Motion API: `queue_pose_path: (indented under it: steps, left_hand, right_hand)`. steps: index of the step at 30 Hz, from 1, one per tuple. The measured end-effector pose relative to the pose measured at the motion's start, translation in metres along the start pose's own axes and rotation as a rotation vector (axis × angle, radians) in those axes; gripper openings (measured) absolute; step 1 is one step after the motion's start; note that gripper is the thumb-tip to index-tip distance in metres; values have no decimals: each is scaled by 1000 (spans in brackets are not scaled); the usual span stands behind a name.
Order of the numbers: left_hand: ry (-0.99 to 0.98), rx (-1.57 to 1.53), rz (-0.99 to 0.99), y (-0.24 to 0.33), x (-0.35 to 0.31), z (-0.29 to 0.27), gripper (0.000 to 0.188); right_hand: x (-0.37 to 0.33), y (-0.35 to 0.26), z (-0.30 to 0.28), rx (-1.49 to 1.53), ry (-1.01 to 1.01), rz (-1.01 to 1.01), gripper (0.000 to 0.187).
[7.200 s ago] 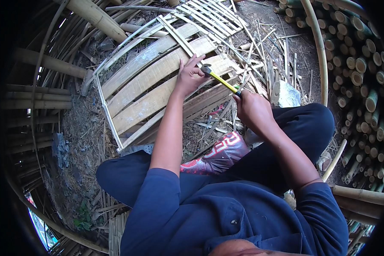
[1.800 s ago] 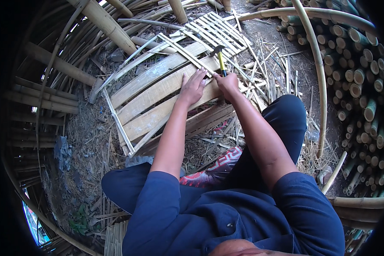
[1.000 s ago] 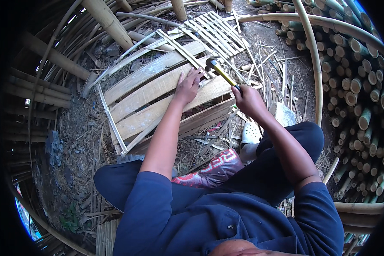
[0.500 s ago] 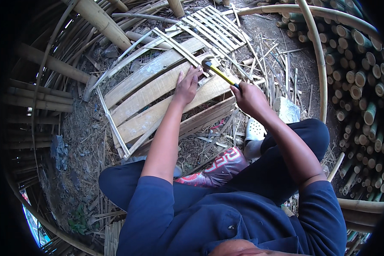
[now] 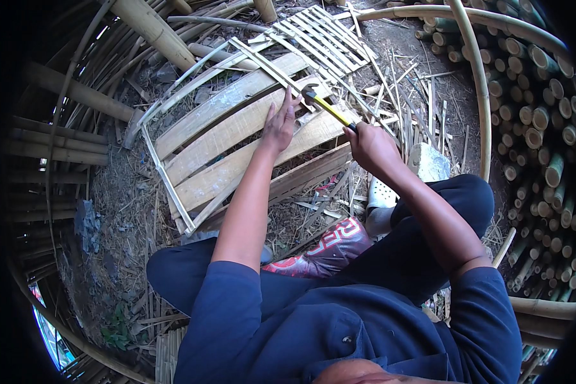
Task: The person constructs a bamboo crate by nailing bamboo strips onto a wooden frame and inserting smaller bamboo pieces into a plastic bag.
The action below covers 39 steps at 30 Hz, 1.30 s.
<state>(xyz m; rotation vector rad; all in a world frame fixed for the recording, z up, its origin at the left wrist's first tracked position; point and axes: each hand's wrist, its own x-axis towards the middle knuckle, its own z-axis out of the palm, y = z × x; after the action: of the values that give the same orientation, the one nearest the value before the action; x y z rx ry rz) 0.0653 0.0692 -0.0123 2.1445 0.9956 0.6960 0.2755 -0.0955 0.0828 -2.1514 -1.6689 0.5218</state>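
My right hand (image 5: 372,146) is wrapped round the dark grip of a hammer (image 5: 336,114) with a yellow handle. The hammer's dark head rests close to my left fingertips, over the wooden boards. My left hand (image 5: 279,125) reaches over the boards, its fingers at the near end of a pale bamboo strip (image 5: 262,63) and seeming to pinch it; any nail there is too small to make out. That strip belongs to a thin frame (image 5: 162,171) lying across a low bench of wide wooden boards (image 5: 237,141) with gaps between them.
Beyond the bench lies a slatted bamboo panel (image 5: 320,40). Stacked bamboo poles (image 5: 544,147) fill the right side, behind a curved pole (image 5: 477,96). A pale stone block (image 5: 429,162) sits by my shoe (image 5: 381,198). Thick bamboo posts (image 5: 150,32) stand at the upper left; scraps litter the ground.
The frame's far left corner has shifted slightly outward and up. My left fingers have straightened and moved a little left; the hammer has barely moved.
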Motion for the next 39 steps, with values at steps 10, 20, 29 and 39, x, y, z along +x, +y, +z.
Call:
queue_pose_path:
  steps: [10,20,29,39]
  left_hand:
    - [21,27,48,-16,3,2,56]
    - [56,14,38,-6,0,0,55]
    - [-25,50,45,-13,5,-1,57]
    - [-2,89,43,-8,-1,-1,56]
  right_hand:
    - [-6,-1,-2,-97,52,-94,40]
    - [-10,10,11,-65,65,-77,40]
    - [-9,20,34,-36,136,-99,33]
    - [-11,21,32,-47,68,-58,37]
